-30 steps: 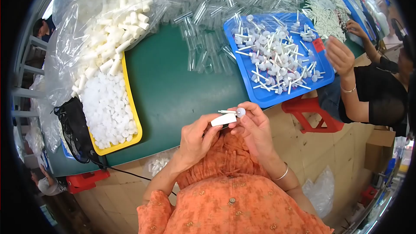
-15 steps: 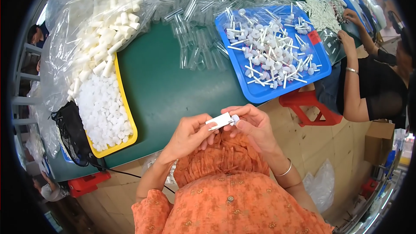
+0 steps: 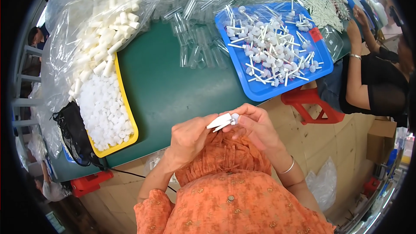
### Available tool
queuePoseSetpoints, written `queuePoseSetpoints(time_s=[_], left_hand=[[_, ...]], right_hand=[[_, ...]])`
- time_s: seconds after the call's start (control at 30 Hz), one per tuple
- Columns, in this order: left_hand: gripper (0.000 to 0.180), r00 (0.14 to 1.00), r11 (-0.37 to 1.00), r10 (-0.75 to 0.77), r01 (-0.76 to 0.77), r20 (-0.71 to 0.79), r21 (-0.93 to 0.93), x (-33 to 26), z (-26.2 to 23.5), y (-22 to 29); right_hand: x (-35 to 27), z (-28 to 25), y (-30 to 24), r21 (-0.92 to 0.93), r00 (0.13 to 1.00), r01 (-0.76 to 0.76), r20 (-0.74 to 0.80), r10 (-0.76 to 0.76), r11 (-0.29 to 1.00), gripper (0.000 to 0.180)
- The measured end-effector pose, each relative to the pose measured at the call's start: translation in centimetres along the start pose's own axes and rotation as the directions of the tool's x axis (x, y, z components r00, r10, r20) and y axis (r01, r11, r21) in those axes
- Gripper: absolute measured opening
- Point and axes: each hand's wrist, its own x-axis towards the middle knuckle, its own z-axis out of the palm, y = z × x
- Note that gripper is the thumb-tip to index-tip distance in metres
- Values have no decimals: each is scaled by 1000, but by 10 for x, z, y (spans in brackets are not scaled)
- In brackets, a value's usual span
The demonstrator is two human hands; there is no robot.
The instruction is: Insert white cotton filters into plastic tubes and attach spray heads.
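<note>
left hand [image 3: 189, 137] pinching white cylinder [image 3: 219, 121] // right hand [image 3: 258, 125] pinching disc-ended stick [image 3: 234, 119] // blue tray [image 3: 261, 93] looks loaded to me

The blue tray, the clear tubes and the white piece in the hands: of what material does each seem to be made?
Blue tray: probably plastic, smooth, evenly coloured, with a moulded-looking edge.
Clear tubes: glossy, likely plastic, possibly glass; the green table shows through.
White piece: matt and opaque, perhaps foam or fibre; texture too small to tell.
</note>
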Motion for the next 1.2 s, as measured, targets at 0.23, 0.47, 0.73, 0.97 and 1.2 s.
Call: queuePoseSetpoints(time_s=[0.23, 0.47, 0.73, 0.97, 1.2], left_hand=[[39, 999, 998, 21, -24, -48, -63, -1, 11, -1], [39, 932, 846, -363, 335, 10, -415, -6, 19, 28], [23, 798, 567, -512, 592, 317, -573, 3, 1, 14], [37, 972, 984, -176, 180, -155, 9, 78, -25, -27], [32, 987, 914, 60, 5, -150, 406, 87, -13, -45]], right_hand=[[1, 5, 2, -138, 991, 121, -44, -128, 983, 19], [-1, 12, 24, -302, 940, 305, -57, -336, 903, 22], [5, 37, -9, -818, 630, 444, 575, -522, -366, 26], [25, 25, 5, -857, 642, 447, 507, -575, -256, 18], [6, 27, -7, -868, 744, 447, 225, -630, 218, 20]])
